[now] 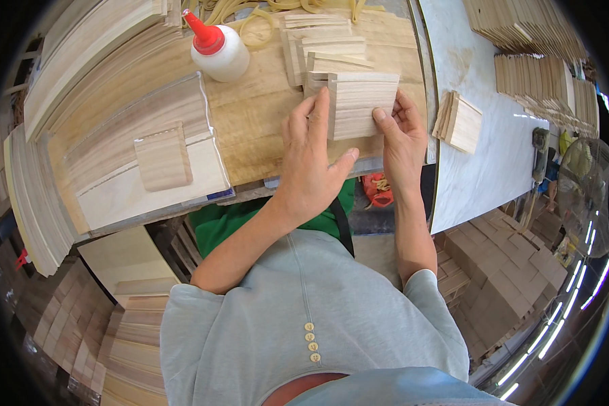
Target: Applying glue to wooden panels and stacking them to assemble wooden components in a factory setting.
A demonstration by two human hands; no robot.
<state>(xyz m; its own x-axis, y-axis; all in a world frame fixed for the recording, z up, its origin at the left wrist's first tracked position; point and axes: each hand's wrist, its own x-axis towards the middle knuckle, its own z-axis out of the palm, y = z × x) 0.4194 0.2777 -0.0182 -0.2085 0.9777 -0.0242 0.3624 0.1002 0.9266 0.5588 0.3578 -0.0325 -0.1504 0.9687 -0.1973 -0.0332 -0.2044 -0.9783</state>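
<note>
Over the workbench, a small grooved wooden panel (360, 101) is held by my right hand (400, 139), its thumb on the face and its fingers behind the right edge. My left hand (306, 166) is at the panel's left side, index finger stretched along that edge and thumb spread away. Behind it, several similar wooden pieces (328, 46) lie overlapped in a row. At the left, a square wooden piece (162, 157) rests on a larger board (108, 159) with a white bead along its edges. A white squeeze bottle (222, 59) with a red nozzle stands beyond that board.
Long wooden boards (98, 51) are stacked at the far left. On the pale side table (474, 176) to the right sit a small pile of wooden pieces (459, 122) and tall stacks of thin wood (541, 81). Yellowish bands (271, 13) lie at the back. A fan (584, 183) stands far right.
</note>
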